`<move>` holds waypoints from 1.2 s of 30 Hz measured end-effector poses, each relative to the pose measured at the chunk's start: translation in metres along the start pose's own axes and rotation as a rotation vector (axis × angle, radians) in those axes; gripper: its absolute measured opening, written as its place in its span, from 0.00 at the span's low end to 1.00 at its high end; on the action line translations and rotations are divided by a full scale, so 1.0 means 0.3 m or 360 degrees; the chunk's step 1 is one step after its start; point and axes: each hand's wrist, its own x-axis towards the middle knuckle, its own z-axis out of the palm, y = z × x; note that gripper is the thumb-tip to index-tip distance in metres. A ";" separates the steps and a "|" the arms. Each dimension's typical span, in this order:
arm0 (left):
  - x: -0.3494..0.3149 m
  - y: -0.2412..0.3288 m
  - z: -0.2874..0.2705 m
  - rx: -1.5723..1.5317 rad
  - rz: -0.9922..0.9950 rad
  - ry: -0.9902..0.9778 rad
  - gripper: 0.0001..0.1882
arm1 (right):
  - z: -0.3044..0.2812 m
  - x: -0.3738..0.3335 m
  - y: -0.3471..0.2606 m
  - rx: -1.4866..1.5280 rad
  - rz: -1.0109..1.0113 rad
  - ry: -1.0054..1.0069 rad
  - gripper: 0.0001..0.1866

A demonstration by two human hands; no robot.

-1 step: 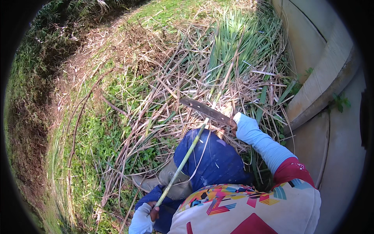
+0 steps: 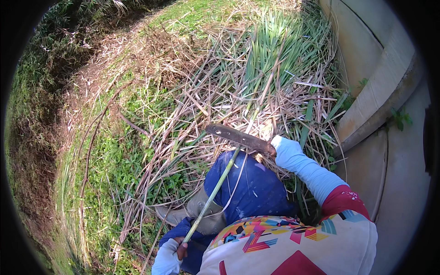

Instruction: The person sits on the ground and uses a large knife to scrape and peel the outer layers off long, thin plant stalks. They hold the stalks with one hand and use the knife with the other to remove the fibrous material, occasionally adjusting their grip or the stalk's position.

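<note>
Near the bottom edge, my left hand [image 2: 181, 249] is closed round the lower end of a long green stalk [image 2: 214, 191]. The stalk slants up and to the right across my bent knee in blue trousers [image 2: 250, 188]. A machete [image 2: 234, 135] with a dark, flat blade is gripped in my right hand [image 2: 272, 150], whose fingers are partly hidden by the pale blue sleeve. Its blade points left and lies across the stalk's upper end, just beyond the knee; whether the two touch, I cannot tell.
Dry and green cut leaves [image 2: 275, 59] cover the ground ahead. A concrete wall [image 2: 380, 91] with a sloping ledge rises on the right. To the left lie a long brown vine [image 2: 89, 156], low green weeds [image 2: 112, 169] and a darker bushy bank [image 2: 27, 101].
My right hand and the machete have shifted slightly left and down, bringing the blade closer to my knee. My left hand and the stalk look unmoved.
</note>
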 end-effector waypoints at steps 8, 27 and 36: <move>-0.093 -0.018 -0.085 -0.0635 -0.0509 -0.0263 0.14 | -0.066 0.152 0.181 0.0099 0.0713 0.0375 0.13; 0.523 0.452 0.439 0.0487 0.0659 -0.0196 0.27 | -0.079 -0.080 -0.060 -0.0005 0.0227 -0.0135 0.18; 0.423 0.211 0.314 0.0941 0.0867 0.0414 0.22 | -0.193 0.045 0.001 -0.0187 0.0292 -0.0251 0.16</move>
